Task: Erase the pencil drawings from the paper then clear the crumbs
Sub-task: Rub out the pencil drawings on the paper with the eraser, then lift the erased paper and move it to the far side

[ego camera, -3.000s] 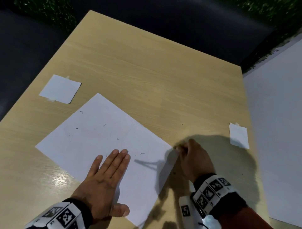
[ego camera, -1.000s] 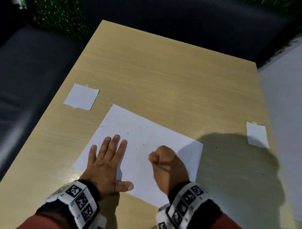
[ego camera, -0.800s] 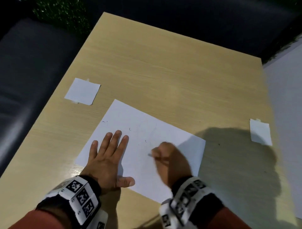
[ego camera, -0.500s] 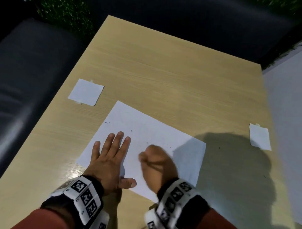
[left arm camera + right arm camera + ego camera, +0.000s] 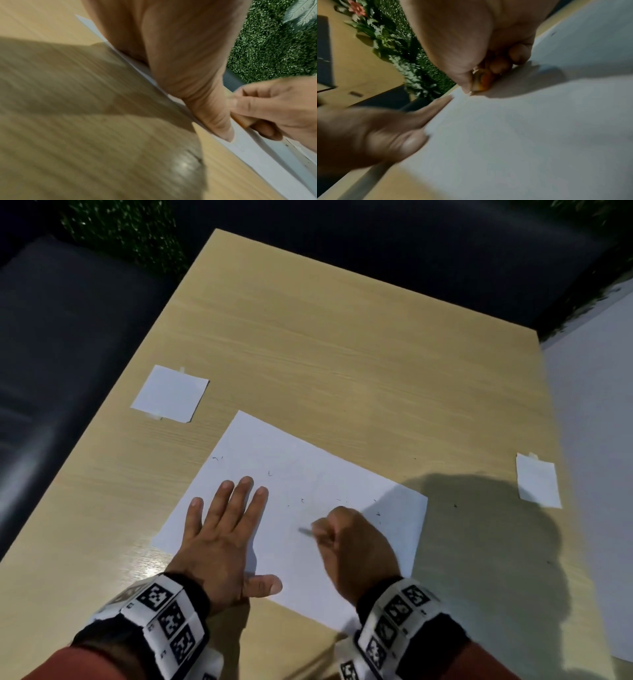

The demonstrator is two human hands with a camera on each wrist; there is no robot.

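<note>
Paper (image 5: 308,474), a white sheet, lies angled on the light wood table (image 5: 342,354), its long edges running from about 10 o'clock to 4 o'clock in my head view. From where I watch, my left hand (image 5: 222,539) lies flat on the sheet's left part, fingers straight and slightly spread toward 12 o'clock, thumb stuck out toward 3 o'clock near the sheet's near edge. It holds nothing and only presses the sheet down. My right hand (image 5: 352,549) is curled into a loose fist over the middle of the sheet, and its fingers and thumb pinch a small orange-tan eraser (image 5: 482,81) whose tip meets the paper; the left wrist view shows the same block (image 5: 243,120) clamped between thumb and fingers. A blurred grey streak shows just at 9 o'clock of the fist. Small dark eraser crumbs (image 5: 342,501) are scattered over the sheet, mostly beyond the right hand toward 12 o'clock and 1 o'clock, with a few near the left edge. I cannot make out any clear drawing lines. A small white paper square (image 5: 171,393) is taped to the table at 10 o'clock of the sheet, and another white slip (image 5: 537,481) sits at 3 o'clock, well apart. Both wrists wear bands with black and white markers (image 5: 164,614).
</note>
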